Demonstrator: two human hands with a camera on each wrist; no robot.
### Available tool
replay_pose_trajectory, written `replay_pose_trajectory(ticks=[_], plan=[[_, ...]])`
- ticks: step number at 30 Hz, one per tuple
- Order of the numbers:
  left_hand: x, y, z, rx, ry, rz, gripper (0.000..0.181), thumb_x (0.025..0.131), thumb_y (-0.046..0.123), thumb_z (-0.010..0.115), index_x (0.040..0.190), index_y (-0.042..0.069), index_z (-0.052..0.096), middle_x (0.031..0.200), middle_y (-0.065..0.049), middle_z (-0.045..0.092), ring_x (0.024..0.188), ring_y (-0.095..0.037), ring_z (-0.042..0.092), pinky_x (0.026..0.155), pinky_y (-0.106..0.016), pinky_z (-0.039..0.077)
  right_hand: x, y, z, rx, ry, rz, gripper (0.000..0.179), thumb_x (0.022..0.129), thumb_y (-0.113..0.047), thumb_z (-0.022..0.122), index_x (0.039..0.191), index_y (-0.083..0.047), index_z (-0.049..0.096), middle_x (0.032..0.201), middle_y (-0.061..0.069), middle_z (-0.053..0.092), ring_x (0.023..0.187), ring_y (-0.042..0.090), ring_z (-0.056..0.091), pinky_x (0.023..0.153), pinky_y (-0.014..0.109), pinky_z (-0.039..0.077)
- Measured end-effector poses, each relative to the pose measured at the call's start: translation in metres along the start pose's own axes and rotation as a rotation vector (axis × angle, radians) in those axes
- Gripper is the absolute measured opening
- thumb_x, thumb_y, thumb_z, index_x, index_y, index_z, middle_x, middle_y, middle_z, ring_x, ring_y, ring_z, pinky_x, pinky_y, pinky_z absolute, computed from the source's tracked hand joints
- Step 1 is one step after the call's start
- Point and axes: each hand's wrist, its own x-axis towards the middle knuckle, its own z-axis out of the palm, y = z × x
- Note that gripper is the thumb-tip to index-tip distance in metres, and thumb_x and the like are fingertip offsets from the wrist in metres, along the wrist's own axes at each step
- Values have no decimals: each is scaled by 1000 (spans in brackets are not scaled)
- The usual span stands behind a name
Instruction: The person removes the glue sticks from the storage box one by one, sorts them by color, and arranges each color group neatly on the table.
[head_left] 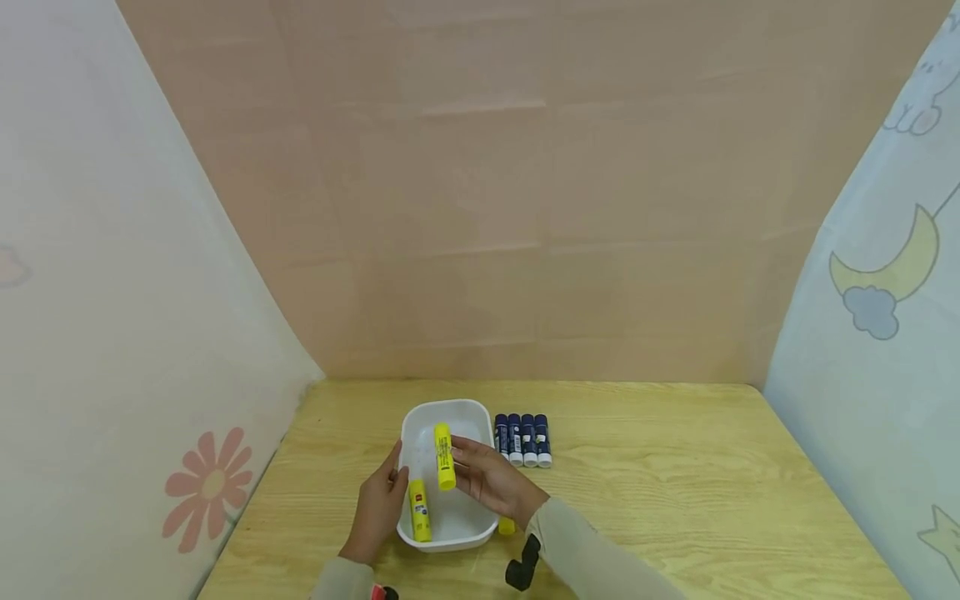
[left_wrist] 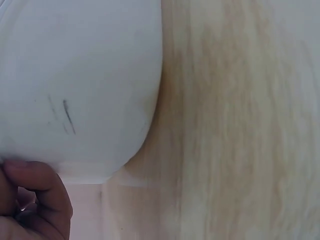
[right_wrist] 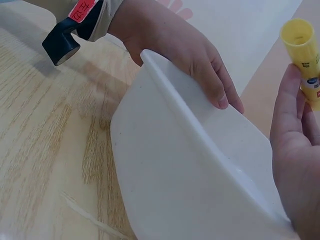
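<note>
A white basin is gripped at its edge by the left hand; above it, a yellow tube is pinched by the right hand. A second yellow tube lies inside, near the left hand. Loading or unloading seems underway; careful right-hand placement is apparently called for next.

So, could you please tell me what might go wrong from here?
The raised yellow glue stick might slip, since the right hand holds it above the white plastic bin. If the left hand shifts the bin it grips, that might nudge the four dark blue glue sticks lined up close beside it.
</note>
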Motion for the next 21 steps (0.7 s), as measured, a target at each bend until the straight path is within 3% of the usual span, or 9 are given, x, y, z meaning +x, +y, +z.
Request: replay_pose_trajectory(ticks=[7,14,21], plan=[[0,1,0,32,9,2,52,100,17,55,149,9,40,78,-1,52,70,-13,50,56,-23,46,-8,-11,-11,-52,55,-20,48,102,-11,49,148,-3,36,147,24,38,129,32,47,100,35,44],[0,-1,-1,24,10,34,51,100,16,54,148,7,40,77,-1,50,67,-13,48,54,-23,44,-26,-28,-35,-180,110,-63,52,103,-12,49,150,-1,30,144,22,43,124,28,53,100,35,44],[0,-1,-2,17,-2,28,52,100,16,54,149,7,39,77,-1,50,68,-13,48,54,-24,44,-49,-43,-58,-259,139,-44,58,102,-14,51,152,0,25,150,27,31,135,40,37,102,38,42]])
